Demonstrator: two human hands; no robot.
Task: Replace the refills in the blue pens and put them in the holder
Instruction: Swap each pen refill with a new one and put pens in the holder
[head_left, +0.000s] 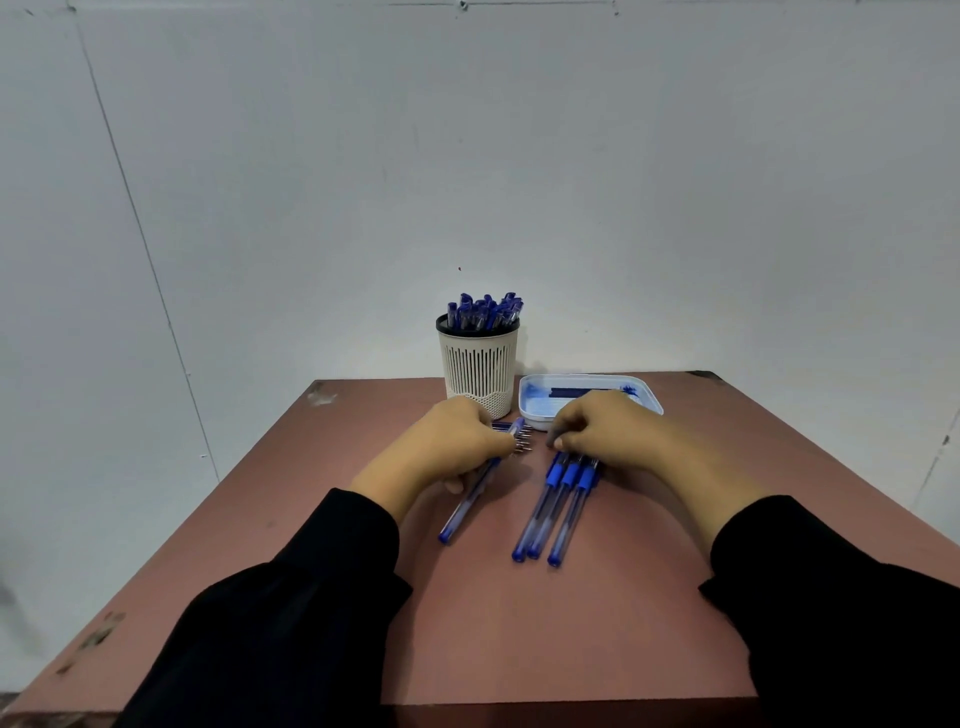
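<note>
My left hand (447, 447) grips a blue pen (470, 501) that slants down to the left over the table. Several loose refills (522, 439) lie just past its fingers, tips pointing right. My right hand (602, 431) has its fingers curled over the top ends of three blue pens (558, 506) lying side by side; whether it holds anything small is hidden. The cream slatted holder (479, 371) stands behind the hands, packed with several blue capped pens (485, 310).
A white tray (649, 397) with blue refills in it sits to the right of the holder, partly behind my right hand. The brown table (519, 634) ends at a pale wall behind and has a near edge by my sleeves.
</note>
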